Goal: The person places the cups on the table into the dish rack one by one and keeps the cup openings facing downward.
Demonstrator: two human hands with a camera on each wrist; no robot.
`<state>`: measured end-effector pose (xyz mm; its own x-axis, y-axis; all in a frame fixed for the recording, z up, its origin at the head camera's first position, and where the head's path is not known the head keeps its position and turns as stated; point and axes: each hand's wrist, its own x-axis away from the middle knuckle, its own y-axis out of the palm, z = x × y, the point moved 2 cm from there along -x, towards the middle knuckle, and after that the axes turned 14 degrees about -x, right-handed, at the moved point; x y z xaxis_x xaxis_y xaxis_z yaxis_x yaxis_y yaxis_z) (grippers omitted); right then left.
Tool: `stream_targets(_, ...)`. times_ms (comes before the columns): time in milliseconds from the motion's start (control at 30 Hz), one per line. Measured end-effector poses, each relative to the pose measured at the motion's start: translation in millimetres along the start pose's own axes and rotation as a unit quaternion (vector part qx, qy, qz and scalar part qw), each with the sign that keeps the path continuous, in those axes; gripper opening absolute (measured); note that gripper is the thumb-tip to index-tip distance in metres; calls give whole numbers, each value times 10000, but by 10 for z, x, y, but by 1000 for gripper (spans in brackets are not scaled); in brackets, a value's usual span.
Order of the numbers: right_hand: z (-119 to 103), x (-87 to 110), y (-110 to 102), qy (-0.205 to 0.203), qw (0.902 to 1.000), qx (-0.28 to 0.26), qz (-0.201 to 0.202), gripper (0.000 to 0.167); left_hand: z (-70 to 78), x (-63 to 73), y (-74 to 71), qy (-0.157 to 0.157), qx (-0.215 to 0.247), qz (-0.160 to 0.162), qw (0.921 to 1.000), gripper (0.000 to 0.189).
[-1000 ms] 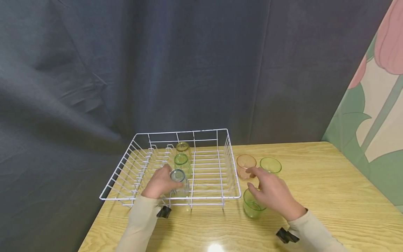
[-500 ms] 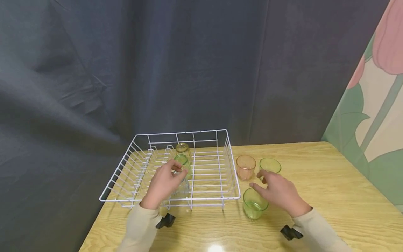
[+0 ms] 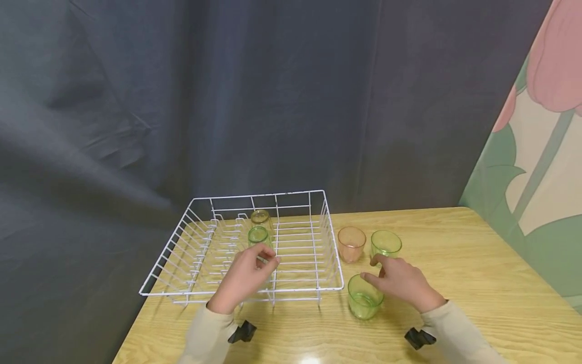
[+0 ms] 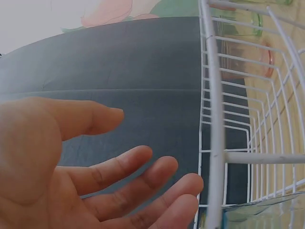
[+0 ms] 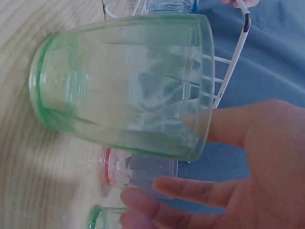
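My left hand (image 3: 247, 275) hovers with loosely bent fingers over the near part of the white wire rack (image 3: 297, 290), touching nothing that I can see. Below it stands a clear blue-tinted glass (image 4: 262, 214), mostly hidden in the head view. Behind that in the rack are a green glass (image 3: 258, 235) and an amber glass (image 3: 260, 217). My right hand (image 3: 404, 283) is beside a green glass (image 3: 365, 302) that stands mouth up on the table. Its thumb lies at the rim; whether it touches is unclear. The other fingers are apart from the glass.
An orange glass (image 3: 351, 246) and a yellow-green glass (image 3: 386, 242) stand mouth up on the wooden table (image 3: 464, 263), right of the rack. A dark curtain (image 3: 282, 101) hangs behind. At the right is a wall with a flower pattern (image 3: 541, 192).
My left hand has let go of the blue-tinted glass and lifted slightly to the right. My right hand has shifted a little, from over the green glass to its right side.
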<state>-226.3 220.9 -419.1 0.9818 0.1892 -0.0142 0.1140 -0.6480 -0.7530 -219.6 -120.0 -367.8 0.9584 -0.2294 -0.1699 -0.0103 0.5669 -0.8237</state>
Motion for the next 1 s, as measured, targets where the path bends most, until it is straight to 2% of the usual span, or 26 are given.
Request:
stream_targets(167, 5, 9, 15, -21, 10000, 10, -25, 53, -18, 7, 48, 155, -23, -73, 9999, 17)
stream_targets(367, 38, 13, 6, 42, 9999, 66, -117, 50, -2, 14, 124, 521, 128, -432, 9976, 21)
stream_targets(500, 56, 15, 13, 91, 9997, 92, -198, 44, 10, 18, 170, 692, 219, -531, 9959, 20)
stream_targets(733, 72, 16, 20, 95, 9995, -3, -314, 42, 16, 2, 243, 644, 204, -676, 9954, 20)
stream_targets(1000, 96, 4, 42, 134, 9984, -219, -500, 36, 44, -3, 268, 691, 133, -687, 9951, 18)
